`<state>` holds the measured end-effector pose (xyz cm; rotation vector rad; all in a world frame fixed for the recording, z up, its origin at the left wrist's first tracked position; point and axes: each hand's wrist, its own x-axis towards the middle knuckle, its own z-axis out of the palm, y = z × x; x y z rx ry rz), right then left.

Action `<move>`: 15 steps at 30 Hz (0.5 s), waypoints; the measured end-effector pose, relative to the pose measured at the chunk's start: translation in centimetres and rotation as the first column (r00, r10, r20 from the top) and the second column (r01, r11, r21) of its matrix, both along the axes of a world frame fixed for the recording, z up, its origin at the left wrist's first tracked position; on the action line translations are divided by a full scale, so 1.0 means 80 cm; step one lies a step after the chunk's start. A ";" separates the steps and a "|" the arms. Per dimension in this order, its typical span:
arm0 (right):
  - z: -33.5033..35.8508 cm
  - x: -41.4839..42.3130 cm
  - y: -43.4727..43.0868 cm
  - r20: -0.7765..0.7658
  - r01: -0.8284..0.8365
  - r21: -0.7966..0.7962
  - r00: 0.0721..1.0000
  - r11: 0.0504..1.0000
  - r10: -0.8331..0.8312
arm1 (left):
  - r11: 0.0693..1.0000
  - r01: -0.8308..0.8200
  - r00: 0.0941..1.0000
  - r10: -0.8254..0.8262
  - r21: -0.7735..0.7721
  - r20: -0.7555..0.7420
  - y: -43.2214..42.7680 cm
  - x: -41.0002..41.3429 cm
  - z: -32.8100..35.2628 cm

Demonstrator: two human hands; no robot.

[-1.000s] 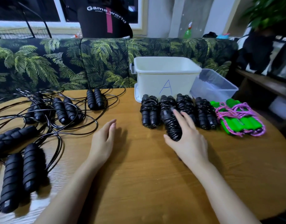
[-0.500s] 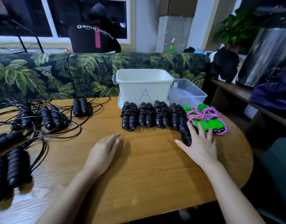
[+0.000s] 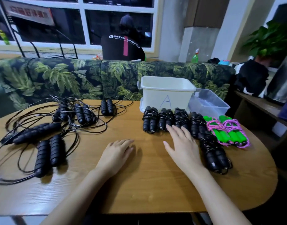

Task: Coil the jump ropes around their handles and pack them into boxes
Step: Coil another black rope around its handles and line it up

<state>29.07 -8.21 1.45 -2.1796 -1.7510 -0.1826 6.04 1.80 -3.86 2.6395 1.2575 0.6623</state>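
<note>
1. Four coiled black jump ropes (image 3: 165, 120) lie in a row at the far side of the bench (image 3: 155, 184). Each is a pair of ribbed black handles laid side by side, with thin glossy black cord wound round them.
2. A fifth wound black bundle (image 3: 212, 151) lies nearer the person, angled, just right of the row's end.
3. Two green-handled ropes (image 3: 228, 133) bound in pink cord lie beside it on the right.
4. The right hand (image 3: 185, 148) is over the bench with its fingers (image 3: 172, 129) straight and spread, grasping nothing. The tips reach the near ends of the middle bundles; whether they touch cannot be told.
5. The left hand (image 3: 115, 153) rests flat on the bench, fingers relaxed and released.
6. A white box (image 3: 155, 95) marked "A" stands just behind the row, with a clear box (image 3: 209, 111) beside it on the right.
7. On the left, uncoiled black ropes (image 3: 55, 120) sprawl in a tangle of loose cord.
</note>
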 end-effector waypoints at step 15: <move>0.014 -0.143 0.237 0.027 -0.333 -0.067 0.942 0.941 0.335 | 0.974 -0.182 0.983 0.184 0.133 -0.003 0.170 -0.091 0.069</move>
